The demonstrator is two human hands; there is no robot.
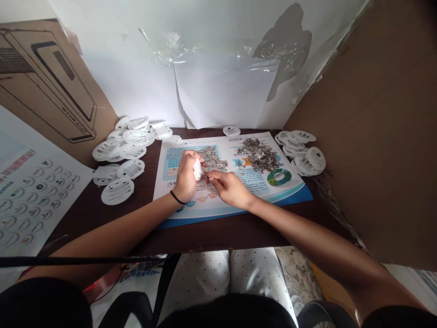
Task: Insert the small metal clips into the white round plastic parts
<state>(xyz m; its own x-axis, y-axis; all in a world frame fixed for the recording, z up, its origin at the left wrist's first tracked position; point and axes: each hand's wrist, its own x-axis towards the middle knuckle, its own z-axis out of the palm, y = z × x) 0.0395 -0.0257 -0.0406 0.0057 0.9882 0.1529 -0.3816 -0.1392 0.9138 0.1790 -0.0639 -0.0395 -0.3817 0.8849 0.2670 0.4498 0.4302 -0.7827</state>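
My left hand, with a black band at the wrist, is wrapped round a white plastic piece. Close against the right edge of that piece, my right hand has thumb and fingers pinched together. Whatever sits between those fingertips is too small to make out. Just behind my hands lies a spread of small shiny metal parts. To the right, a larger heap of darker metal pieces rests on the printed sheet.
Round white plastic covers are piled at the left. More white covers form a pile at the right, and a single cover lies at the back. Cardboard walls flank the dark table. A black cable crosses in front.
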